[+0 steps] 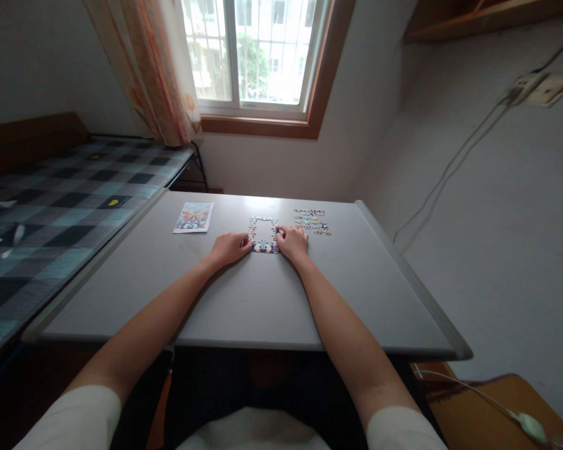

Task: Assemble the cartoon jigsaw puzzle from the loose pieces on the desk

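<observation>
A partly assembled jigsaw puzzle (264, 246) lies flat on the grey table, its border joined around a bare middle. At its left edge is my left hand (229, 247), fingers curled, with thumb and fingertips against the border. My right hand (293, 241) rests at the right edge, fingers bent and the tips on the border pieces. Whether a loose piece is under those fingertips is too small to make out. Loose puzzle pieces (312, 220) lie in rough rows just beyond my right hand. To the left is a printed picture sheet (194, 218) with a colourful drawing.
The table (244, 306) has raised side edges. On the left stands a bed (89, 181) with a checked cover. A window (258, 56) and an orange curtain (157, 81) are behind the table. Cables run from a wall socket (544, 89) on the right.
</observation>
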`<state>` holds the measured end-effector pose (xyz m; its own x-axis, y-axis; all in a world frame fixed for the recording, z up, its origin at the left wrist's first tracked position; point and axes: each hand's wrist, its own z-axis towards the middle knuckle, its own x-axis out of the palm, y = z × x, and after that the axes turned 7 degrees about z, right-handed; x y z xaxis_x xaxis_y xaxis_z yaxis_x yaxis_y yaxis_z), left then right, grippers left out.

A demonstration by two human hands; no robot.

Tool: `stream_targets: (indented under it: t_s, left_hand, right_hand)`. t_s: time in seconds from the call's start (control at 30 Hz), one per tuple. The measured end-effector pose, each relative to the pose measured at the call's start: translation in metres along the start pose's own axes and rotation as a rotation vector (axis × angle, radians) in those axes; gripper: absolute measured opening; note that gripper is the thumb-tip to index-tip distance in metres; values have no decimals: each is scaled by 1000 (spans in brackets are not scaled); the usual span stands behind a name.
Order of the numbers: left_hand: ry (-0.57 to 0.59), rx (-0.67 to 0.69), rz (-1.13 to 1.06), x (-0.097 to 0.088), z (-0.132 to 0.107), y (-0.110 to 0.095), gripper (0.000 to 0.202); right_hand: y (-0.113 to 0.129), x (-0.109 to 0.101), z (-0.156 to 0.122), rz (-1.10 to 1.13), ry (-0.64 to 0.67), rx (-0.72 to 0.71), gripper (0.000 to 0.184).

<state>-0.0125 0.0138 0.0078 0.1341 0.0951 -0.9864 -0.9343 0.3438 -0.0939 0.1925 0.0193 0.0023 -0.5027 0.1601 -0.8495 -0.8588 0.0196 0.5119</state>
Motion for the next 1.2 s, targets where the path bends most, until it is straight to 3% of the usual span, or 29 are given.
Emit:
stream_targets:
  t_s: [1.2]
  left_hand:
    - [17, -2, 13, -3, -1, -2, 37]
  right_hand:
    - [-1, 2, 1, 17, -1, 2, 37]
